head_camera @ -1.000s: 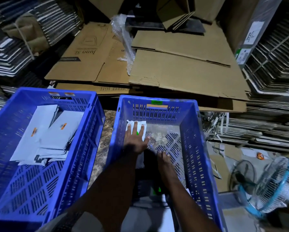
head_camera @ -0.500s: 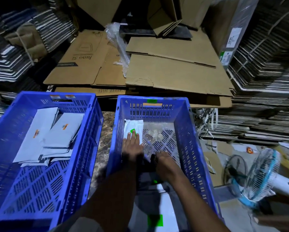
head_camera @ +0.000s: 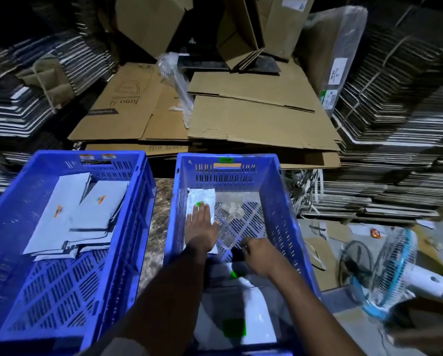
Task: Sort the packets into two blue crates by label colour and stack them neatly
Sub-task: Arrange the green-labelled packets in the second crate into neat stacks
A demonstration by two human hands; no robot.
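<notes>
Two blue crates stand side by side. The left crate [head_camera: 143,191] holds several grey packets [head_camera: 86,219] with orange labels, overlapping in a loose pile. In the right crate [head_camera: 279,201] a white packet with a green label [head_camera: 202,199] lies at the far left, and my left hand [head_camera: 201,228] rests flat on it with straight fingers. My right hand [head_camera: 260,255] is curled over the edge of a dark packet [head_camera: 237,254] in the crate's middle. More white packets with green labels [head_camera: 234,327] lie at the near end, partly hidden by my arms.
Flattened cardboard boxes [head_camera: 241,119] are piled behind the crates, with bundles of folded cartons [head_camera: 395,150] on both sides. A marble surface [head_camera: 160,201] shows between the crates. A blue and white fan [head_camera: 392,273] lies on the floor at the right.
My left hand has slid back toward me along the white packet. My right hand has moved right and curled onto the dark packet. The camera has tilted up slightly.
</notes>
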